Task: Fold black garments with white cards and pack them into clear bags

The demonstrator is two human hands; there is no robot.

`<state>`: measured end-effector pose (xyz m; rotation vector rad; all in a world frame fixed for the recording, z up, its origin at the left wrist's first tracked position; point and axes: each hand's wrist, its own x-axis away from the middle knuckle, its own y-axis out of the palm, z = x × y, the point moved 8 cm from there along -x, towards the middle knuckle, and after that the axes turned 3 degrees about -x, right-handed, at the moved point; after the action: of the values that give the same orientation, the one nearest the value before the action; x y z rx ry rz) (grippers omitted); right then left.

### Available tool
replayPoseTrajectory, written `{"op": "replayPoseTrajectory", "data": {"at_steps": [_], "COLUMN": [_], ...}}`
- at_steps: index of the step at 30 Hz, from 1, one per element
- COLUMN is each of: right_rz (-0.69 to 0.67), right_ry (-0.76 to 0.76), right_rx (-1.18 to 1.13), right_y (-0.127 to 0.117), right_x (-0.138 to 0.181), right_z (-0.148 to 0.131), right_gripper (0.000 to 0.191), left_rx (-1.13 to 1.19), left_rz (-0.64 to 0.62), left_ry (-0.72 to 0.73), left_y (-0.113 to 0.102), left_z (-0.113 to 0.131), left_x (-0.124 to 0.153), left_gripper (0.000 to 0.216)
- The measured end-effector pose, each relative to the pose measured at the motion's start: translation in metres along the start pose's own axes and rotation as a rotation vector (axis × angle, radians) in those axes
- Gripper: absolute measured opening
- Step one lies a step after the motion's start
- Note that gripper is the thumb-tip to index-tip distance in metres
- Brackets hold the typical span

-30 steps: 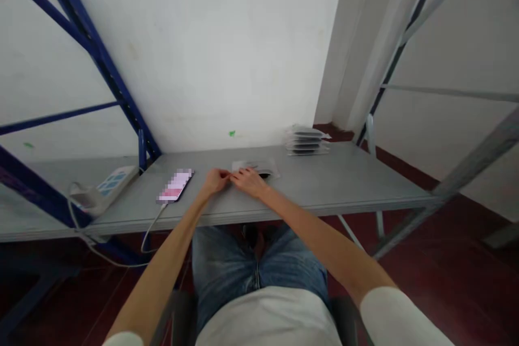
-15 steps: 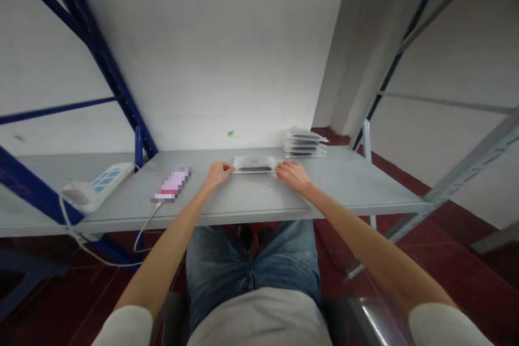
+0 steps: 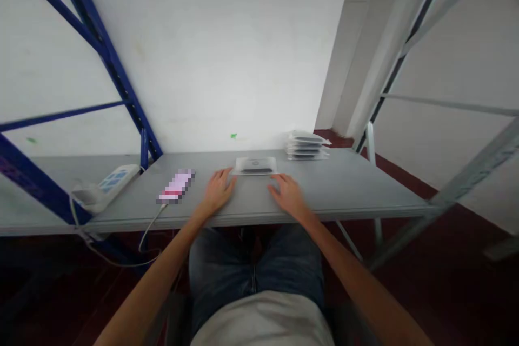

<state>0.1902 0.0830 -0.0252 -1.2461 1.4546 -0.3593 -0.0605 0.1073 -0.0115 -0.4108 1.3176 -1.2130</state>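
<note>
A flat white packet [image 3: 255, 164] with a dark strip along its near side lies on the grey table in front of me. My left hand [image 3: 219, 188] rests on the tabletop by the packet's near left corner, fingers spread and holding nothing. By the near right corner is my right hand [image 3: 287, 191], also open, its thumb apart from the fingers. Its fingertips are at the packet's edge; whether they touch it I cannot tell.
Several similar packets form a stack [image 3: 307, 146] at the back right of the table [image 3: 352, 189]. On the left lie a blurred-out phone [image 3: 176, 186] with a white cable and a white power strip [image 3: 111, 186]. Blue posts [image 3: 117, 73] and grey posts [image 3: 389, 84] frame the sides.
Both hands have let go of the packet's side edges and drawn back toward me, their fingers opening. The packet stays lying in place on the table.
</note>
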Motion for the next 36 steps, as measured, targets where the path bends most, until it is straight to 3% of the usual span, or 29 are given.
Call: {"op": "replayPoseTrajectory", "data": {"at_steps": [5, 12, 36], "right_rz": [-0.146, -0.331, -0.337], "right_ry": [-0.091, -0.032, -0.07], "right_rx": [-0.032, 0.051, 0.105], "right_y": [0.02, 0.032, 0.036], "right_x": [0.015, 0.017, 0.018], "right_z": [-0.016, -0.018, -0.017], "right_gripper": [0.052, 0.064, 0.068], "left_rx": [-0.048, -0.175, -0.186], "left_rz": [-0.199, -0.441, -0.413], "left_ry": [0.105, 0.111, 0.13], "left_y": [0.016, 0.032, 0.032], "left_z": [0.014, 0.021, 0.025], "left_x": [0.034, 0.04, 0.046], "left_gripper": [0.06, 0.07, 0.072]}}
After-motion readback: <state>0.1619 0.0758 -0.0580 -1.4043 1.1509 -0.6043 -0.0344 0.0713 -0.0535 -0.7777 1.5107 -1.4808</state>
